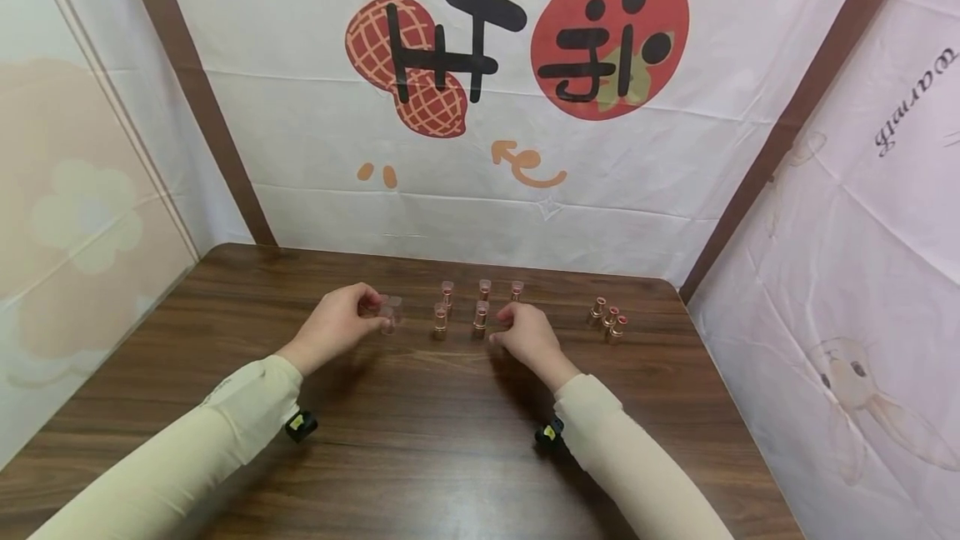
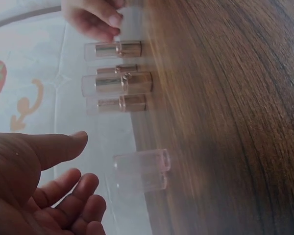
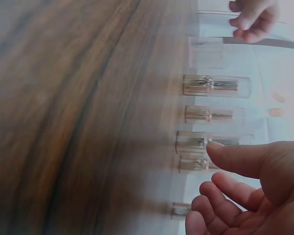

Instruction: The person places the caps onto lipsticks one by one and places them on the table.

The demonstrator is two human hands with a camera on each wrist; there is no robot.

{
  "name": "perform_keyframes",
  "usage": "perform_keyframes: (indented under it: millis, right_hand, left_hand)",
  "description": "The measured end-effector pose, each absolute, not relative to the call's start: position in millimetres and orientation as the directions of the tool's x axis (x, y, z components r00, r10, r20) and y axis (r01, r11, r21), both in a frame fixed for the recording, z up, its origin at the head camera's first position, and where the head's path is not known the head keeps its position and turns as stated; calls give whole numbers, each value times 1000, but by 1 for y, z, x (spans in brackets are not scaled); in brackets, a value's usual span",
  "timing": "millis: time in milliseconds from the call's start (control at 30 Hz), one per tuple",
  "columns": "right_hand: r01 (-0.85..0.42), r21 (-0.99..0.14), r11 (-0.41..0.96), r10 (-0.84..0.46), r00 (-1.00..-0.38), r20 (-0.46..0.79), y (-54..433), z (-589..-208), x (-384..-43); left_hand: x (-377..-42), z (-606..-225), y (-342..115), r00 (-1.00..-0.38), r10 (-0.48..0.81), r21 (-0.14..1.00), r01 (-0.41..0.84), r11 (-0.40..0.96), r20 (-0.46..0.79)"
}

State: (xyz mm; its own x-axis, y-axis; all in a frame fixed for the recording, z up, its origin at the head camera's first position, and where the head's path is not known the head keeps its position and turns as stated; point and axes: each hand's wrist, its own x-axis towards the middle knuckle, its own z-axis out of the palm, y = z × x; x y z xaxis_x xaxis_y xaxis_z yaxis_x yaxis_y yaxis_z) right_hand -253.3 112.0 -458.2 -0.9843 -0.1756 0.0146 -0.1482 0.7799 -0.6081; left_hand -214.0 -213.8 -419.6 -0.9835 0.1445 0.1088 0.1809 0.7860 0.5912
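My left hand is held beside two clear lipstick caps that stand on the table. In the left wrist view its thumb and loosely bent fingers are apart from the caps, with nothing between them. My right hand hovers just right of a gold lipstick with a clear cap. Its thumb overlaps a capped lipstick in the right wrist view, and the fingers are relaxed and hold nothing. Several capped lipsticks stand upright between the hands, among them a front left one.
To the right, three uncapped lipsticks with red tips stand close together. The brown wooden table ends at a printed white cloth wall behind, with another cloth along the right side.
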Motion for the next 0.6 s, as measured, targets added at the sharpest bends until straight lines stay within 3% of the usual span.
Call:
perform_keyframes:
  millis: [600]
  right_hand:
    - [-219,-652,726,-198,-974,107,151,-434,-219]
  left_hand:
    - [-217,-446,-214,-999,-38,644,-41,764,-18]
